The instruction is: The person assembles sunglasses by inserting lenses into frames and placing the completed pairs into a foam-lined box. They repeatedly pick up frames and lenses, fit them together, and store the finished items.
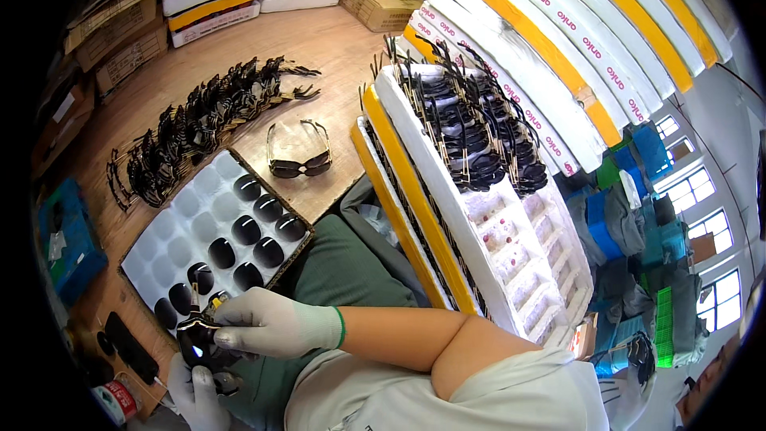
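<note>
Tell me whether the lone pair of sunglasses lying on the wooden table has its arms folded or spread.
Spread. The sunglasses rest on the wooden table with both arms extended straight back from the dark lenses, not crossed behind them.

The lens tray (199, 215) lies on the table (335, 48), with a row of frames (199, 120) behind it. A single pair of sunglasses (299, 161) lies right of the tray. A foam rack (479, 215) of frames stands further right.
</note>
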A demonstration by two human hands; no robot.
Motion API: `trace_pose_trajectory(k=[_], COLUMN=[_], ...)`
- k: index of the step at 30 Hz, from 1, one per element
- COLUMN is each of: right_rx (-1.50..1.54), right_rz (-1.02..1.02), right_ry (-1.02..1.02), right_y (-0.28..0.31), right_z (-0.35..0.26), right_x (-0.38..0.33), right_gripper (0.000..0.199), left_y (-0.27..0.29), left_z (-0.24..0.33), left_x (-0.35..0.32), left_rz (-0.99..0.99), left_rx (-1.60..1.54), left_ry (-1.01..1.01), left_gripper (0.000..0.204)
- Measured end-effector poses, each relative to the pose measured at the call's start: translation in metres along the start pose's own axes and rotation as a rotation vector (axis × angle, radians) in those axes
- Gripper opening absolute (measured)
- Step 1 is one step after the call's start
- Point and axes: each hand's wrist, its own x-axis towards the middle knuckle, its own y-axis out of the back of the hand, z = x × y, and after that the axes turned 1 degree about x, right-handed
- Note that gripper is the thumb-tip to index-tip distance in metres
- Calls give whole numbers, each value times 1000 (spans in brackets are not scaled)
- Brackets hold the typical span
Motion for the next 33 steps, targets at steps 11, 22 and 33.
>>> trace_pose_trajectory(k=[11, 22, 33], right_rx=[-12, -153, -613], right_rz=[102, 45, 403], right_ry=[-148, -101, 304], right_y=[-14, -2, 80], right_z=[-25, -26, 0], right_x=[-8, 7, 26], right_gripper=[21, 20, 47], left_y=[-4, -22, -28], left_z=[-6, 28, 28], left_x=[2, 25, 119], left_rz=[12, 43, -344], left_rx=[-40, -123, 658], left_ry=[-31, 39, -210], left_gripper=[37, 48, 39])
